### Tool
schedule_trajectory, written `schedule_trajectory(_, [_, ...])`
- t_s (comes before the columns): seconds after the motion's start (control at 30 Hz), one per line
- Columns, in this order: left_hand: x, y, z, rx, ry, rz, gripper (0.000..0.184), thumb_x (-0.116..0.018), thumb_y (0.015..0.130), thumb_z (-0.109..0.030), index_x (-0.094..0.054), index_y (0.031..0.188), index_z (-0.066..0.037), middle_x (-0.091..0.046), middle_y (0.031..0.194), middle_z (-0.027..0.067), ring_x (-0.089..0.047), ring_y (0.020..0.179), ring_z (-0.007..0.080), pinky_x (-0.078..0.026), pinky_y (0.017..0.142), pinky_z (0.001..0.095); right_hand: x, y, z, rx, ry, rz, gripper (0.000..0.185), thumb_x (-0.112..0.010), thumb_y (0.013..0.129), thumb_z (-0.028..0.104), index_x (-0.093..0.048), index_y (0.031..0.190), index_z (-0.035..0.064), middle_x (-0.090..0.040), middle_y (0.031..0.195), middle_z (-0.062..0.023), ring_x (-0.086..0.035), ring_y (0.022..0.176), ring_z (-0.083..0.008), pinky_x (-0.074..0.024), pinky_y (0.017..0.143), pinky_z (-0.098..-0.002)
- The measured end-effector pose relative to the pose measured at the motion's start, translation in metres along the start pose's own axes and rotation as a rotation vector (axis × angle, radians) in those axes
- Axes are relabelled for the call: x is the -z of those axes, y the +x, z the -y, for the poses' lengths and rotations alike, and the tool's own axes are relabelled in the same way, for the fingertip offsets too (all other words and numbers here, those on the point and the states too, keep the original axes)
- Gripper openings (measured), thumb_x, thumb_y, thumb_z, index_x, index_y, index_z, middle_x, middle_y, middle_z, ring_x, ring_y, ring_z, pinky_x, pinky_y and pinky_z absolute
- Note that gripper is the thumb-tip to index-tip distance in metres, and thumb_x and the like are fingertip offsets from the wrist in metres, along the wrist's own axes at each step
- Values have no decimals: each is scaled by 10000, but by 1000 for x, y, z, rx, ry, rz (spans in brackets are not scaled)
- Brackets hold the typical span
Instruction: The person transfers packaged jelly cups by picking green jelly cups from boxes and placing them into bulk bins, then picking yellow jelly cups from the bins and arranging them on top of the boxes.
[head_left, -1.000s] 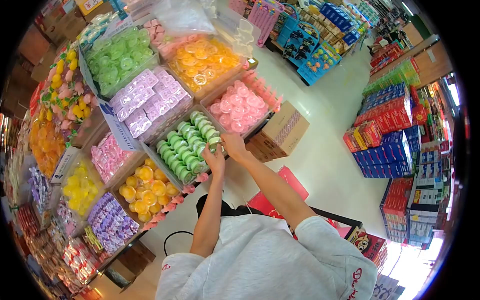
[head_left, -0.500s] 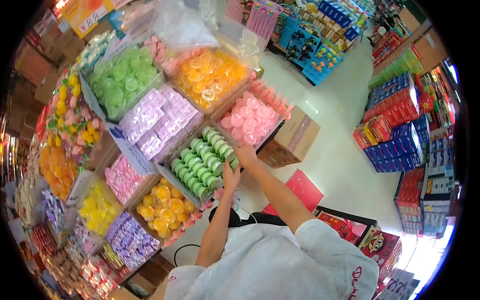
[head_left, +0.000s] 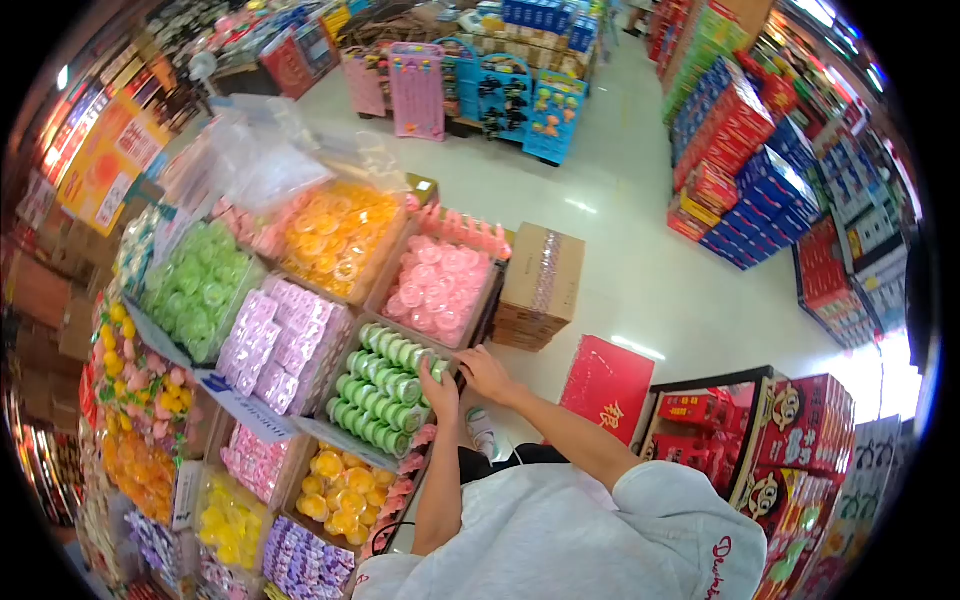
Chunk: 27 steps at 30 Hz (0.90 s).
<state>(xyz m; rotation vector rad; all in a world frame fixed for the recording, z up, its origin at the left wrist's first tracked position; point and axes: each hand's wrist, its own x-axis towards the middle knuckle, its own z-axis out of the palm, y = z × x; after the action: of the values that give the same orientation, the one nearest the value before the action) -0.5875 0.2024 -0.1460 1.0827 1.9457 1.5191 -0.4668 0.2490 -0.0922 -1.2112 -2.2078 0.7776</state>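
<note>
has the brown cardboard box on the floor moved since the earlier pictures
No. The brown cardboard box still stands close beside the pile of pink round plastic packs; only the view has turned.

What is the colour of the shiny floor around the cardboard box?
Pale greenish white; the floor shows best in the head view.

The floor (head_left: 625, 288) is pale and shiny, with white reflections of light on it. At the far side stands a low display stand (head_left: 470, 128) with pink and blue racks. On the right are stacks of red and blue boxes (head_left: 745, 165). Very bright white light (head_left: 897, 375) comes in at the right edge.
</note>
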Motion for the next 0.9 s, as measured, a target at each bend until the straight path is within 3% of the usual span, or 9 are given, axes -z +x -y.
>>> schedule_trajectory(0.1, [-20, -11, -42, -4, -27, 86, 418, -527, 790, 4, -512, 1206, 48, -549, 1190, 226, -516, 1128, 373, -371, 1006, 413, 17, -48, -32, -37, 86, -110, 276, -570, 853, 103, -626, 1108, 14, -642, 1017, -176, -551, 1034, -341, -431, 915, -390])
schedule_trajectory(0.13, [-29, -16, -47, -117, -20, 116, 349, -531, 820, 14, -533, 1168, 44, -564, 1168, 196, -542, 1107, 316, -409, 973, 379, 24, -65, -43, -84, 82, -138, 273, -573, 858, 110, -628, 1104, 6, -646, 1023, -171, -577, 1008, -323, -452, 885, -382])
schedule_trajectory(0.2, [-51, -32, -60, -87, -133, 222, 331, -539, 840, 2, -534, 1169, 38, -570, 1161, 179, -556, 1086, 283, -429, 944, 353, 44, -102, -60, -143, 72, -186, 271, -577, 863, 117, -629, 1100, -3, -650, 1029, -166, -603, 982, -305, -473, 856, -373])
schedule_trajectory(0.27, [-75, -55, -68, -34, -299, 377, 296, -565, 887, -53, -543, 1174, 15, -590, 1126, 133, -585, 1015, 205, -467, 868, 298, 68, -142, -67, -482, 332, -225, 278, -601, 865, 135, -632, 1103, -4, -663, 1001, -156, -645, 886, -254, -510, 758, -349])
schedule_trajectory(0.37, [-98, -87, -92, -11, -97, 662, 288, -565, 908, -102, -560, 1186, -31, -624, 1078, 130, -612, 1005, 215, -491, 828, 308, 90, -197, -86, -588, 291, -416, 277, -617, 872, 142, -633, 1110, 3, -678, 960, -136, -651, 818, -195, -517, 681, -323])
schedule_trajectory(0.63, [-175, -200, -147, -40, -219, 1184, 312, -572, 930, -201, -563, 1197, -39, -633, 1083, 144, -625, 988, 216, -506, 811, 313, 169, -291, -97, -754, 275, -824, 259, -624, 875, 131, -641, 1102, 8, -688, 927, -100, -629, 807, -144, -495, 702, -271])
schedule_trajectory(0.7, [-190, -227, -160, -24, -198, 1379, 314, -538, 958, -204, -546, 1213, -22, -603, 1165, 105, -573, 1081, 186, -466, 903, 321, 192, -310, -92, -815, 313, -933, 257, -623, 877, 133, -643, 1101, 9, -684, 934, -100, -624, 820, -144, -490, 721, -264])
schedule_trajectory(0.9, [-210, -299, -212, -133, -177, 1645, 310, -539, 956, -193, -546, 1209, -13, -607, 1154, 102, -572, 1078, 174, -452, 913, 303, 221, -382, -93, -875, 307, -1269, 243, -617, 884, 128, -643, 1091, 5, -681, 930, -89, -619, 802, -119, -499, 719, -255])
